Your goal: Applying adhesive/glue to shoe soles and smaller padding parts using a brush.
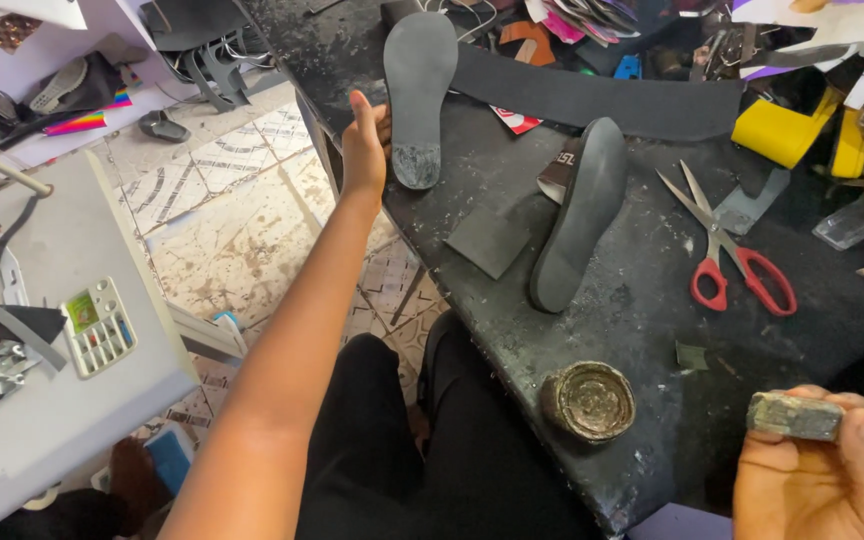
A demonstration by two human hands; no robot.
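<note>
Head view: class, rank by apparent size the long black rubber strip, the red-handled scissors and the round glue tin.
1. Long black rubber strip
2. Red-handled scissors
3. Round glue tin, though it lies nearest the camera.

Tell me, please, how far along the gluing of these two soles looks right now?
Done: the far sole shows a lighter smeared patch at its heel end. In hand: the left hand touches that sole's edge; the right hand holds a caked brush near the open glue tin. Left: the near sole looks unsmeared.

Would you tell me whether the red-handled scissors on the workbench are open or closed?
Open: the red-handled scissors lie flat on the dark workbench with their blades spread in a V.
</note>
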